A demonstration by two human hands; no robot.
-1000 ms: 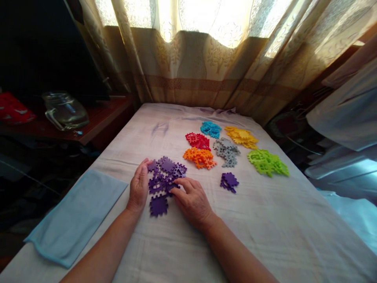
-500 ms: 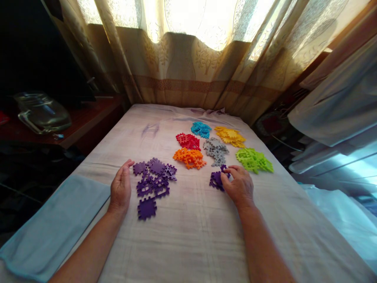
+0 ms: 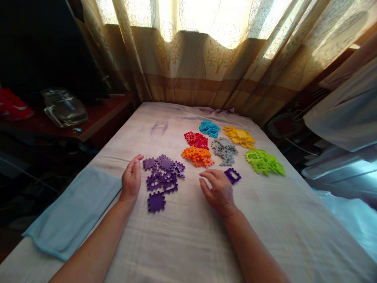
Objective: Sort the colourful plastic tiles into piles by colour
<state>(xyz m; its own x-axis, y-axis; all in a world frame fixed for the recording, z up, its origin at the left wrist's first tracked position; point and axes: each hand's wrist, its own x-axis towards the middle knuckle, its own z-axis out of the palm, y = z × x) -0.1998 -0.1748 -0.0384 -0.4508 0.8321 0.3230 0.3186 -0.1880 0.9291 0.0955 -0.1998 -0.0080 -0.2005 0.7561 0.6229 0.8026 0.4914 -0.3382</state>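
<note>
My left hand (image 3: 131,179) rests on its edge at the left of the purple tiles, fingers stretched out and holding nothing visible. Several dark purple interlocking tiles (image 3: 165,162) lie in a loose, partly overlapping group beside it, with one solid square purple tile (image 3: 156,202) at the near end. To the right of this group is my right hand (image 3: 217,191), palm down, with thumb and fingers apart and no tile visible between them. Just behind its knuckles lies a purple frame-shaped tile (image 3: 232,175). What is under the palm is hidden.
Further back lie piles of orange (image 3: 198,157), red (image 3: 196,140), blue (image 3: 209,128), grey (image 3: 224,151), yellow (image 3: 239,136) and lime green tiles (image 3: 265,162). A light blue cloth (image 3: 76,208) covers the left edge. A glass jug (image 3: 64,108) stands on the side cabinet.
My right hand has moved left, off the purple tile it was touching; a frame-shaped one now shows behind it. My left hand stays beside the purple group. The view has shifted slightly left.
</note>
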